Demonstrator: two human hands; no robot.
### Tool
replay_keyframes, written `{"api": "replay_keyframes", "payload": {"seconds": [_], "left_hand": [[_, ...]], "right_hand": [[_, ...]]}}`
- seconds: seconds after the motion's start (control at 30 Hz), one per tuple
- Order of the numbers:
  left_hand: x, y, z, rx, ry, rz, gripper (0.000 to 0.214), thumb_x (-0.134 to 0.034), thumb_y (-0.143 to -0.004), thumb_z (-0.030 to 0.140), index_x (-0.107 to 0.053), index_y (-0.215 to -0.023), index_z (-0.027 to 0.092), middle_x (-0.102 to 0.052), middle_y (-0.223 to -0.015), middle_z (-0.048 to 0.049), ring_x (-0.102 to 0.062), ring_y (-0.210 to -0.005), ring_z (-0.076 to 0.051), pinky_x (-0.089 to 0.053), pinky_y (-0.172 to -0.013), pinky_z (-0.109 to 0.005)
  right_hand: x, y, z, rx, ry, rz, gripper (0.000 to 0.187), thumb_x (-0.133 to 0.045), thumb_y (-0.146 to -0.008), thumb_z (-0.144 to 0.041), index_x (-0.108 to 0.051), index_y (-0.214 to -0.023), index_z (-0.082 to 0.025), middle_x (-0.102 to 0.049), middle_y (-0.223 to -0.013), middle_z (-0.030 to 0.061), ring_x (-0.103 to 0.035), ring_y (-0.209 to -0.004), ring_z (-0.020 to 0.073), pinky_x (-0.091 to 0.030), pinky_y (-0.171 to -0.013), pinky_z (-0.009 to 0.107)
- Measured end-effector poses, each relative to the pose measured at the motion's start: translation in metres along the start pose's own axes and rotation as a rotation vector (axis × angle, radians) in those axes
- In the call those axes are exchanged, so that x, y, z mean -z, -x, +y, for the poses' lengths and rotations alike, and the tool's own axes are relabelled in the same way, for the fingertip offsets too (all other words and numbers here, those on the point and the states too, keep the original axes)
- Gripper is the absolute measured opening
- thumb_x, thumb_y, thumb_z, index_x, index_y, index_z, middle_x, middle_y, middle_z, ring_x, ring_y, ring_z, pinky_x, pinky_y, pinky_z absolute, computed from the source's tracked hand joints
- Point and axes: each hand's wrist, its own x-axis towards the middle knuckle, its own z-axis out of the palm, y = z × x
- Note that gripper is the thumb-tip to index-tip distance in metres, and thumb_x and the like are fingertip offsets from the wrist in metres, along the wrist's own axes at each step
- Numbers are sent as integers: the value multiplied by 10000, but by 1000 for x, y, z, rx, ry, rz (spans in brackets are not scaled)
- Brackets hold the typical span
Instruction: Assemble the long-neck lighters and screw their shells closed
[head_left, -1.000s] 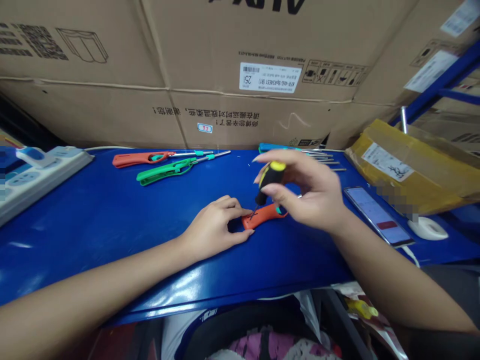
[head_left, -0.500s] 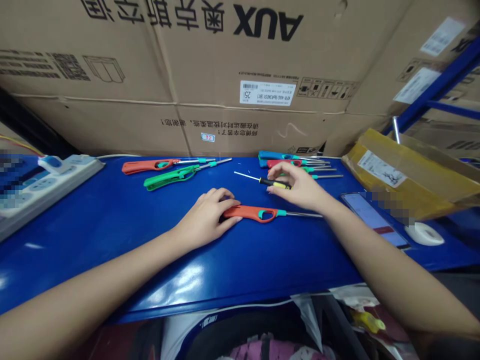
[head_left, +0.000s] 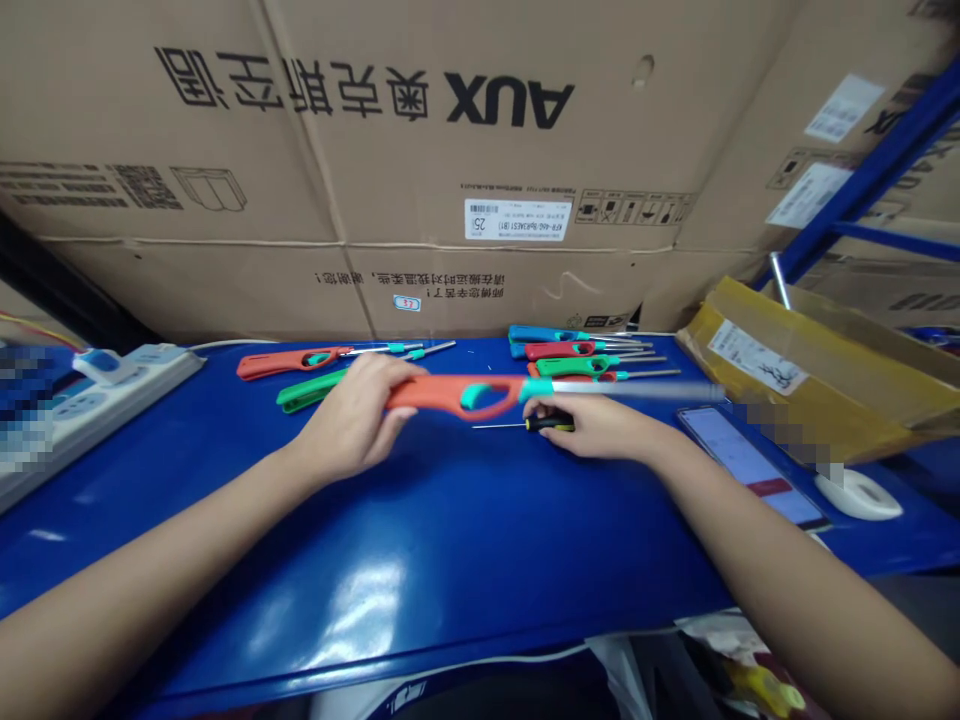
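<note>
My left hand point(head_left: 356, 415) is closed round the handle end of an orange gas lighter point(head_left: 442, 392), which it holds raised above the blue table. The lighter's metal barrel points right and is smeared by motion; it passes over my right hand point(head_left: 592, 425). Low over the table, that hand grips a small screwdriver point(head_left: 551, 423) by its black and yellow handle, its thin shaft pointing left. Behind my left hand lie an orange lighter point(head_left: 274, 362) and a green lighter point(head_left: 304, 392), the green one partly hidden. Past my right hand sits a group of several lighters point(head_left: 566, 350) in blue, red, green and orange.
Large cardboard boxes point(head_left: 420, 190) stand along the back of the blue table point(head_left: 360, 560). A white power strip point(head_left: 97, 405) lies at the left. To the right are a yellow-wrapped parcel point(head_left: 810, 400), a phone point(head_left: 750, 465) and a white mouse-shaped object point(head_left: 859, 495).
My left hand has lifted the orange lighter off the table and moved it up and left. My right hand, with the screwdriver, has come lower and nearer, now beneath the lighter's barrel.
</note>
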Motion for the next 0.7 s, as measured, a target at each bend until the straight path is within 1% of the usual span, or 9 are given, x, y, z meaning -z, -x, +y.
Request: {"api": "replay_keyframes", "payload": {"seconds": [0.03, 0.07, 0.13, 0.17, 0.27, 0.43, 0.57, 0.63, 0.7], "left_hand": [[0, -6, -2, 71, -17, 49, 320, -346, -1052, 398, -516, -1207, 176, -647, -1068, -143, -579, -940, -276, -493, -870, -450], [-2, -13, -2, 147, -27, 48, 334, -318, -1059, 397, -517, -1197, 168, -644, -1054, -140, -572, -931, -271, -492, -864, -444], [-9, -32, -1, 263, -54, 17, 377, -292, -1067, 420, -531, -1184, 153, -642, -1072, -141, -572, -966, -271, -492, -875, -428], [-14, -43, -1, 300, -83, -31, 398, -270, -1074, 423, -539, -1177, 148, -641, -1094, -142, -574, -989, -271, -490, -890, -425], [-35, -75, 3, 307, -108, -107, 402, -296, -1081, 413, -566, -1161, 127, -655, -1077, -139, -583, -1012, -276, -486, -912, -419], [-80, -118, 11, 326, -168, -198, 394, -334, -1086, 382, -594, -1128, 89, -672, -1072, -164, -602, -1042, -288, -502, -904, -410], [-110, -141, 14, 343, -216, -227, 351, -428, -1074, 349, -619, -1165, 68, -670, -1140, -174, -619, -1123, -279, -538, -951, -425], [-121, -149, 14, 361, -237, -234, 356, -610, -1001, 370, -604, -1275, 142, -635, -1266, -118, -647, -1109, -247, -573, -938, -456], [-131, -154, 13, 369, -242, -247, 383, -641, -984, 368, -595, -1302, 160, -621, -1297, -110, -651, -1109, -244, -581, -932, -461]], "right_hand": [[-2, 0, -2, -5, 22, 5, 212, -614, -877, -171, -683, -1075, -204, -712, -1039, 55, -668, -926, 191, -540, -821, 313], [-3, 0, -3, -13, 45, 16, 202, -629, -897, -220, -680, -1091, -204, -705, -1066, 63, -663, -956, 196, -536, -841, 315], [-6, -2, -7, -41, 97, 53, 228, -642, -929, -337, -674, -1112, -205, -692, -1109, 74, -650, -1017, 207, -522, -886, 325], [-7, -3, -8, -63, 127, 75, 251, -631, -943, -384, -671, -1114, -206, -690, -1114, 76, -644, -1038, 214, -511, -904, 333], [-9, -6, -11, -168, 226, 131, 279, -580, -973, -451, -671, -1063, -204, -701, -1099, 77, -642, -1043, 232, -482, -915, 351], [-5, -7, -6, -468, 371, 191, 334, -476, -1004, -477, -647, -946, -196, -728, -990, 102, -678, -920, 255, -469, -727, 335], [-1, -5, 0, -655, 458, 132, 275, -530, -963, -426, -641, -872, -192, -729, -925, 131, -689, -932, 301, -475, -709, 359], [1, -5, 2, -702, 478, 97, 285, -519, -964, -427, -648, -876, -189, -727, -948, 145, -686, -979, 316, -492, -744, 379], [2, -5, 2, -724, 492, 75, 311, -497, -973, -446, -655, -913, -184, -722, -992, 157, -675, -1037, 325, -503, -784, 397]]}}
